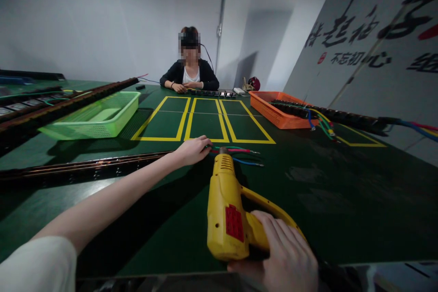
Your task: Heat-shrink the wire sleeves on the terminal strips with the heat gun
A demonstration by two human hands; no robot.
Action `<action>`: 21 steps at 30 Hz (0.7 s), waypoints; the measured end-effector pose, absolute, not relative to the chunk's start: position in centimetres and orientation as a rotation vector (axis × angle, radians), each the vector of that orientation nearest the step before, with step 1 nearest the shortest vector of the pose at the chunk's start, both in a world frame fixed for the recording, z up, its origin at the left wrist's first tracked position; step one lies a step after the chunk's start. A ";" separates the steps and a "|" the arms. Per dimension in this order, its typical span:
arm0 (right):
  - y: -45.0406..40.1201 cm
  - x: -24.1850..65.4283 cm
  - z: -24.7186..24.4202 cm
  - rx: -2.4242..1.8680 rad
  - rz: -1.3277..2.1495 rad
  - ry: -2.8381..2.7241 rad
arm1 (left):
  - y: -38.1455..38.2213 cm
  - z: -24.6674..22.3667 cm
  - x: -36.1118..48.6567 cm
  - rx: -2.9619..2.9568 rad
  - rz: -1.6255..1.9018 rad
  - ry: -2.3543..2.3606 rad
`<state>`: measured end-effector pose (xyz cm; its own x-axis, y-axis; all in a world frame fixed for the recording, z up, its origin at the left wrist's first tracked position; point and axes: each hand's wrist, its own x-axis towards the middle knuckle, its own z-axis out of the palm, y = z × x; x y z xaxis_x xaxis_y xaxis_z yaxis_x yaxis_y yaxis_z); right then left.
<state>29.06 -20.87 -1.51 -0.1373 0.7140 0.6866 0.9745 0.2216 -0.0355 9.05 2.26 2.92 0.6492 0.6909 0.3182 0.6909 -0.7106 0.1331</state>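
My right hand (285, 255) is wrapped round the handle of a yellow heat gun (224, 210), whose nozzle points away from me. Just beyond the nozzle run several coloured wires (244, 150), green, red and blue, with metal lugs at their ends. My left hand (195, 149) pinches these wires a little left of the nozzle. From behind that hand a long dark strip (112, 164) with copper-coloured lines stretches left along the table. The nozzle tip overlaps the wires in view; whether it touches them I cannot tell.
A light green basket (116, 121) stands left, with long strips (68, 105) across it. To the right, an orange basket (284, 121) carries a wired strip (342, 116). Yellow tape frames (205, 139) mark the green table. Opposite sits a person (190, 73), hands at another strip.
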 end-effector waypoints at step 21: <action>-21.8 35.1 -0.1 -1.782 -0.683 -2.032 | 7.1 1.9 14.9 -3.488 -0.548 -1.355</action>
<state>35.10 -21.82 -0.13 -0.1463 0.8181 0.5561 0.9879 0.0920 0.1246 14.86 7.09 1.94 0.7310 0.6819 0.0266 0.5087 -0.5705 0.6448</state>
